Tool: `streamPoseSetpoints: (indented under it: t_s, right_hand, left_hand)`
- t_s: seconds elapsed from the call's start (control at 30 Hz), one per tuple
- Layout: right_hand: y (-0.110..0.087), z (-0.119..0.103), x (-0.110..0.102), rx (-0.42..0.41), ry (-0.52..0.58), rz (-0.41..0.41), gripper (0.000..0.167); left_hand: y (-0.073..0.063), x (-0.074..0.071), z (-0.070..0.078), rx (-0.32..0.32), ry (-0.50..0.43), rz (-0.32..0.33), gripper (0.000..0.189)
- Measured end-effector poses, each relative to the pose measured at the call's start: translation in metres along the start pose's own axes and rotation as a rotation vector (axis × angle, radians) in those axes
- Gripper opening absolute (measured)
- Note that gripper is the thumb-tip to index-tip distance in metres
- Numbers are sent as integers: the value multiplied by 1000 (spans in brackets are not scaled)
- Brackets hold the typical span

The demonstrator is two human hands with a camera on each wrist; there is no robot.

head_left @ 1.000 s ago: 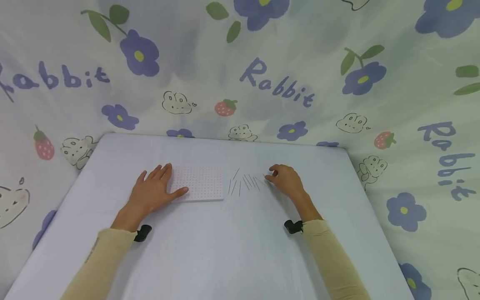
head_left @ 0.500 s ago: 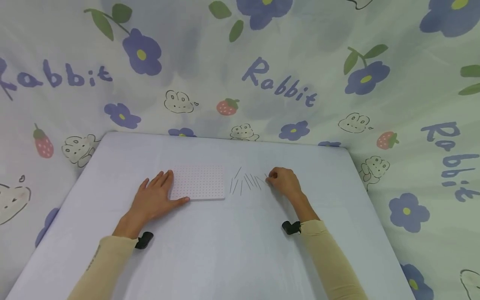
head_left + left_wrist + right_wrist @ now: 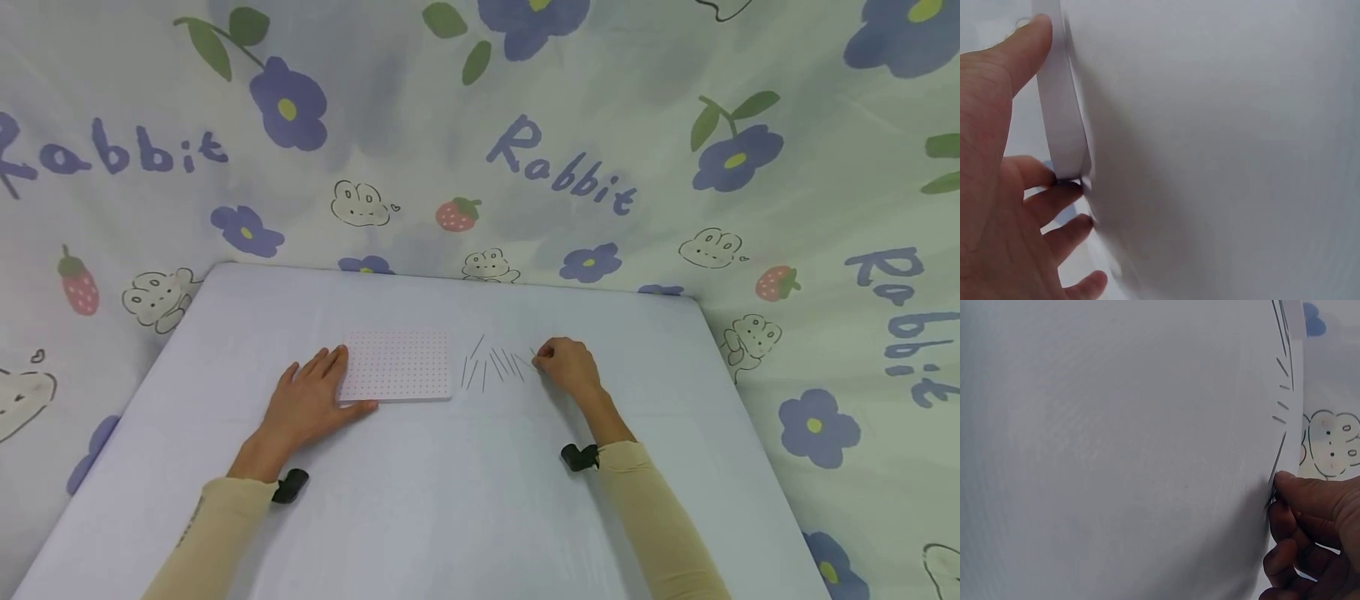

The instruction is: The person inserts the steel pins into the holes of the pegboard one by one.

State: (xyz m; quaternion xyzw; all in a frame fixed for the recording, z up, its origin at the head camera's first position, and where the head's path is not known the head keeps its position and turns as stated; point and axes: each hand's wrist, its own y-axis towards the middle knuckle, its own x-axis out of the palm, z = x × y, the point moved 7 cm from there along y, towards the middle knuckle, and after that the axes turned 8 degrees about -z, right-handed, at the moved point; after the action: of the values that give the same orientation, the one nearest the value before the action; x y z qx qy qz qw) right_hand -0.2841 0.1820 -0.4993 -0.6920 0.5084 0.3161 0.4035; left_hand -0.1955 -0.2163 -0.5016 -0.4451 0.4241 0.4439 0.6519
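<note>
A white board dotted with rows of small holes [image 3: 401, 367] lies flat on the table [image 3: 420, 483]. My left hand [image 3: 303, 404] rests against its left side, fingers nearly straight and thumb along the front edge; the left wrist view shows the thumb on the board's side wall [image 3: 1060, 119]. Right of the board, several thin dark pins [image 3: 484, 369] lie spread in a loose fan. At the fan's right end my right hand [image 3: 570, 367] pinches one thin dark pin [image 3: 1272, 495] between thumb and forefinger, low over the table. The other fingers curl beneath, partly hidden.
Patterned fabric with flowers and rabbits [image 3: 405, 167] hangs behind the table and along both sides. Each wrist carries a small black camera mount, one on the left [image 3: 291, 486] and one on the right [image 3: 579, 457].
My right thumb and forefinger have come together around a pin at the fan's right end. My left thumb has slid from the board's top to its front edge, and the left fingers sit slightly nearer.
</note>
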Motion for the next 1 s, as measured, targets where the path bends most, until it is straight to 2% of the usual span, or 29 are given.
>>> streamPoseSetpoints:
  t_s: [0.4, 1.0]
  right_hand:
    - [0, -2, 1, 44, -31, -22, 18]
    - [1, -2, 4, 44, -49, -21, 16]
  left_hand:
    - [-1, 1, -1, 5, -9, 33, 114]
    - [-1, 1, 0, -4, -21, 33, 110]
